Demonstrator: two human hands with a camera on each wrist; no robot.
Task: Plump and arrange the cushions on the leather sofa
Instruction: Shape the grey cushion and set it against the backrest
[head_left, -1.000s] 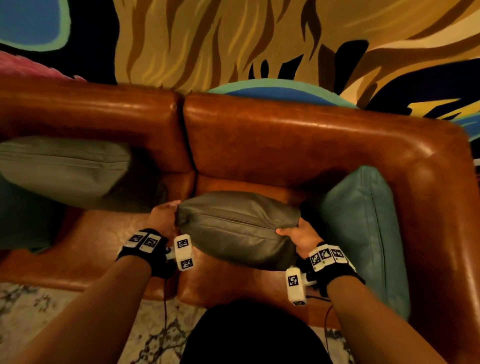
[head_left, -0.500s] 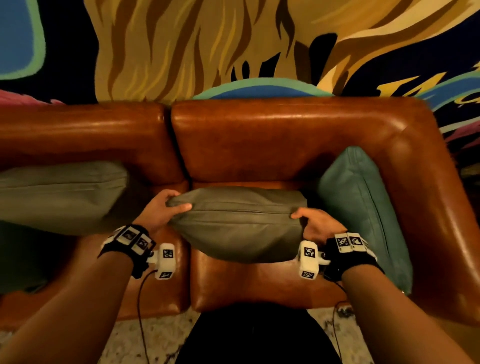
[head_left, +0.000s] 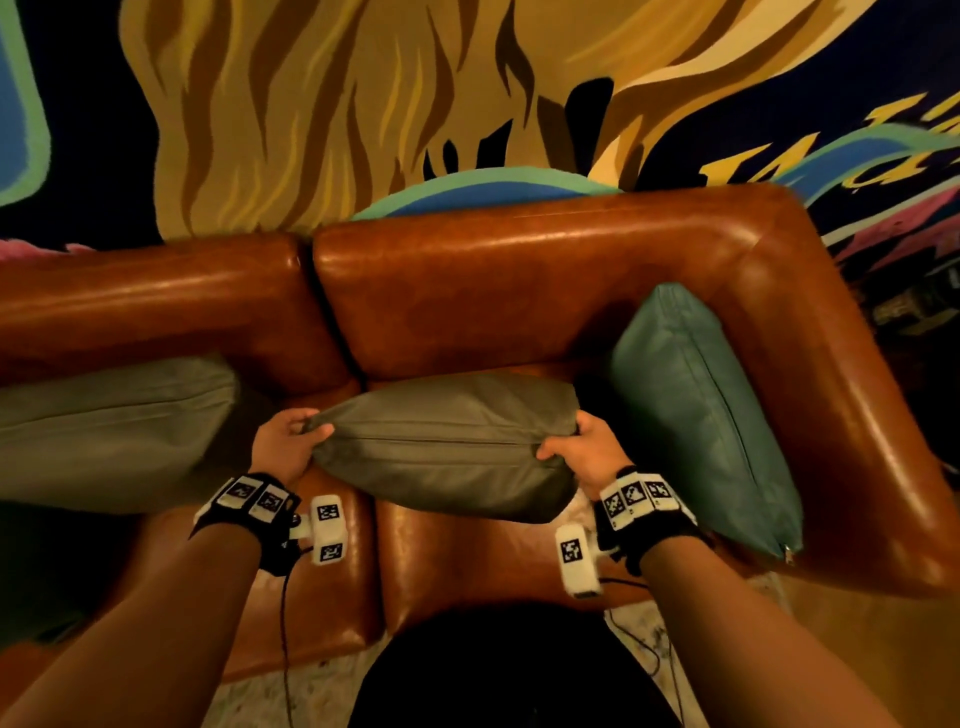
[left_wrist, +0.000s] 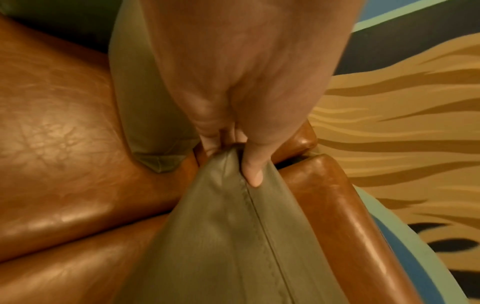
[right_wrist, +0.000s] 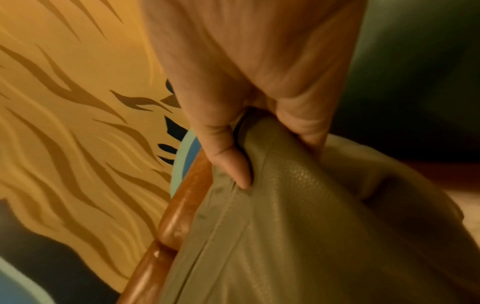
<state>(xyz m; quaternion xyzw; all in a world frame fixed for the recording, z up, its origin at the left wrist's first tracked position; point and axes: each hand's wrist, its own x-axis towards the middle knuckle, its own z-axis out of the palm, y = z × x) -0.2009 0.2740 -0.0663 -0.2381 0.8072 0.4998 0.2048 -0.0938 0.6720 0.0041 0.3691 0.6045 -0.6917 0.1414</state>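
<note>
Above the right-hand seat of the leather sofa, the grey-green cushion is held with its long axis running left to right, parallel to the backrest just behind it. Its left corner is pinched by the left hand, thumb on top; its right corner is gripped by the right hand, fingers curled round the edge. Both hands are equally near, one at each end. A teal cushion leans against the arm just beside it, and another grey cushion lies to the left. Compared with a second earlier, the held cushion has been carried up and back toward the backrest.
</note>
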